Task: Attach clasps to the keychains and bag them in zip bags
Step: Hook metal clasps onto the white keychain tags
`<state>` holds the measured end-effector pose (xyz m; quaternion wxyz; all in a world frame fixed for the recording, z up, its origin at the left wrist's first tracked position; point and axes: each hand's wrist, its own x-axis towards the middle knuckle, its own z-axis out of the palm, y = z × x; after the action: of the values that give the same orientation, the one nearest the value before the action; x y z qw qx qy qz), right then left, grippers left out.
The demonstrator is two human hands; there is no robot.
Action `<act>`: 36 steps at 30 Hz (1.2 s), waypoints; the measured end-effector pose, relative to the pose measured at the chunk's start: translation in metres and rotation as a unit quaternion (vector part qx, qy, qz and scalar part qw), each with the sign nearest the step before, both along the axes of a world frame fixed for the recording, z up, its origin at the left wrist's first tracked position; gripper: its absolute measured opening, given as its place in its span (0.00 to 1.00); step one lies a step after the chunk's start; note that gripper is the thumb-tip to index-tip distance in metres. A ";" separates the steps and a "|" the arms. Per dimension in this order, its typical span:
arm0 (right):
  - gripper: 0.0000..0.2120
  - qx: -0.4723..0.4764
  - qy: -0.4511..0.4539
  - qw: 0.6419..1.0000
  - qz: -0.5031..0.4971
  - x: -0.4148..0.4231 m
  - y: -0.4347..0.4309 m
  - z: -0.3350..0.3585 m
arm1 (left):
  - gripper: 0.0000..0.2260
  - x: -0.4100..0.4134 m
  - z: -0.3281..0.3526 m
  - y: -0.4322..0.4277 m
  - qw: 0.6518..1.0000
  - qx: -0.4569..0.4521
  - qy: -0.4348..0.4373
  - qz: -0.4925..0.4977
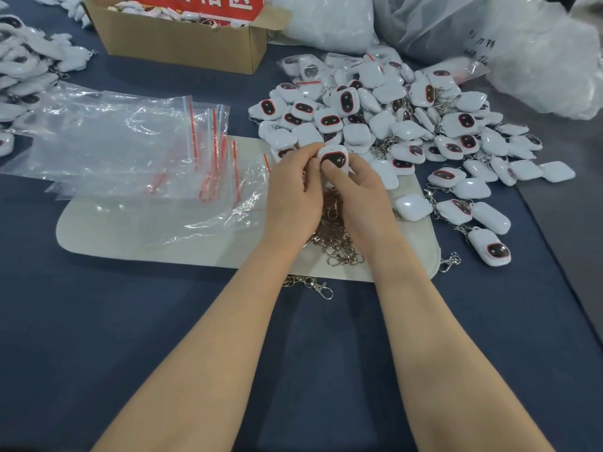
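Blue table (98,321): mat (146,236), keychains (408,128), zip bags (114,141), box (182,40).

2 arms in shot, both bare from bottom edge of frame right up to fingertips. Left forearm (202,353): slim, smooth, looks wider toward bottom edge under wide-angle lens. Right forearm (440,353): same build, same smooth surface. Wrists narrow on both. Left hand (293,190): slender fingers, knuckles showing faintly. Right hand (359,194): smooth back, long thumb, thumbnail (327,168) short and rounded.
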<state>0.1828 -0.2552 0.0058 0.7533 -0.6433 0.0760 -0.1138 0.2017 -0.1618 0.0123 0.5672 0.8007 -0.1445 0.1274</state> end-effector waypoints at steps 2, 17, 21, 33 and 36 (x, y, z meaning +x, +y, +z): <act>0.08 0.016 -0.001 1.000 -0.007 -0.001 0.000 0.001 | 0.14 0.000 0.001 0.001 1.000 -0.010 0.009 -0.004; 0.03 0.035 -0.023 0.999 -0.011 0.001 -0.001 -0.001 | 0.13 -0.002 0.000 -0.001 1.000 0.001 0.008 0.013; 0.04 0.031 -0.025 0.999 -0.013 0.001 -0.001 -0.001 | 0.13 -0.002 -0.001 -0.001 1.000 -0.003 0.009 0.010; 0.12 0.018 -0.012 1.000 0.010 0.003 0.002 -0.001 | 0.13 -0.001 -0.002 0.001 1.000 -0.012 0.011 0.020; 0.12 0.019 -0.020 1.000 0.009 0.003 0.000 0.000 | 0.13 -0.002 -0.002 0.000 1.000 -0.011 0.011 0.015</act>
<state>0.1857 -0.2549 0.0054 0.7676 -0.6272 0.0572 -0.1185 0.2002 -0.1619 0.0104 0.5754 0.7980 -0.1249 0.1288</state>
